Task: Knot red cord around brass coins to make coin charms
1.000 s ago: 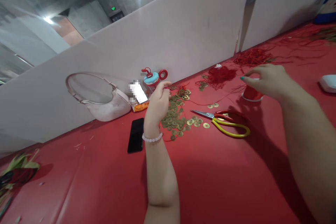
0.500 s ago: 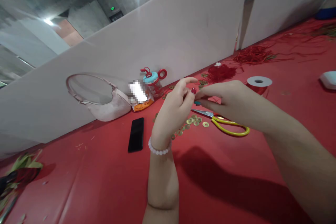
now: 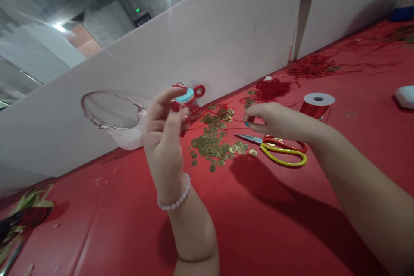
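Note:
My left hand [image 3: 164, 146], with a beaded bracelet at the wrist, is raised on the left side of the coins. Its thumb and fingers are curled together around a thin red cord [image 3: 237, 120]. The cord runs across to my right hand [image 3: 280, 121], whose fingertips pinch it above the table. Below and between the hands lies a spread of small brass-coloured coins with holes [image 3: 210, 144]. Scissors [image 3: 281, 155] with one yellow and one red handle lie open under my right hand. Exactly how the cord sits in the left fingers is partly hidden.
A spool of red ribbon [image 3: 318, 100] stands behind my right wrist. Red thread bundles [image 3: 273, 89] lie near the white partition [image 3: 226, 43]. A cup with a blue lid [image 3: 194, 110] and a pale handbag [image 3: 126, 136] stand along it. A white object [image 3: 406, 96] sits at right.
My hands were close together above the coins; my left hand has moved left, drawing apart from the right. The red cord now shows stretched between them. The phone and snack packet are now covered.

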The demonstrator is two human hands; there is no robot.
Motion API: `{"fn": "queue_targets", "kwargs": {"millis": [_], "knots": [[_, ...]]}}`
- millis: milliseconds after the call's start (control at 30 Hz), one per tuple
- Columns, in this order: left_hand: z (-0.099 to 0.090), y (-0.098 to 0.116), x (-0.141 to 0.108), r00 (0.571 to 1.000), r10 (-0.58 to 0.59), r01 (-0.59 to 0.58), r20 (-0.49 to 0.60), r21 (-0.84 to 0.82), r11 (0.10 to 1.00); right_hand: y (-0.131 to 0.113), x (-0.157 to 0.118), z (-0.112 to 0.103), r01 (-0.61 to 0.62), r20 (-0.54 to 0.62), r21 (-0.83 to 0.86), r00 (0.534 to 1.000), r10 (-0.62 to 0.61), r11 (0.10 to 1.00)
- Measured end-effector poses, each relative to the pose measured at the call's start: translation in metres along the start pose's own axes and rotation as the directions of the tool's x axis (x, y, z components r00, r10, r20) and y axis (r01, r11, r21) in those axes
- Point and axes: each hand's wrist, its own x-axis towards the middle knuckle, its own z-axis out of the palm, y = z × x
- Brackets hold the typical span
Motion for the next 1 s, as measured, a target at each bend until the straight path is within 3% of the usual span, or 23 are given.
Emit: {"fn": "queue_targets", "kwargs": {"millis": [167,333,533,567,633,700,767,867,933,1000], "knots": [[-0.009,0.007,0.003,0.989,0.076,-0.089,-0.126,-0.098,0.991,-0.007,0.007,0.022,0.100,0.192,0.174,0.972,-0.134,0.980],[-0.019,0.011,0.005,0.981,0.075,-0.099,-0.179,-0.129,0.987,-0.014,0.009,0.038,0.026,0.470,0.266,0.869,-0.154,0.964],[-0.050,0.010,0.009,0.989,0.052,-0.076,-0.142,-0.168,0.983,-0.015,0.011,0.045,0.082,0.517,0.326,0.818,-0.251,0.942],[-0.053,0.009,0.010,0.986,0.044,-0.073,-0.163,-0.178,0.981,-0.013,0.011,0.045,0.060,0.517,0.337,0.822,-0.238,0.940],[-0.052,0.009,0.011,0.961,0.020,-0.079,-0.277,-0.204,0.976,-0.009,0.012,0.042,0.014,0.451,0.357,0.873,-0.185,0.934],[-0.046,0.010,0.013,0.910,-0.032,-0.081,-0.413,-0.253,0.964,-0.003,0.013,0.040,0.008,0.302,0.341,0.946,-0.118,0.940],[-0.038,0.012,0.014,0.874,-0.096,-0.085,-0.476,-0.344,0.935,0.004,0.015,0.040,0.042,0.159,0.265,0.983,-0.087,0.963],[-0.026,0.013,0.015,0.886,-0.122,-0.076,-0.447,-0.402,0.913,0.010,0.019,0.045,0.077,0.036,0.042,0.996,-0.079,0.996],[-0.020,0.011,0.014,0.918,-0.086,-0.049,-0.388,-0.326,0.944,0.010,0.021,0.048,0.068,-0.008,-0.108,0.998,-0.069,0.992],[-0.015,0.009,0.012,0.941,-0.019,-0.056,-0.338,-0.212,0.976,0.008,0.021,0.049,0.029,0.001,-0.153,1.000,-0.029,0.988]]}}
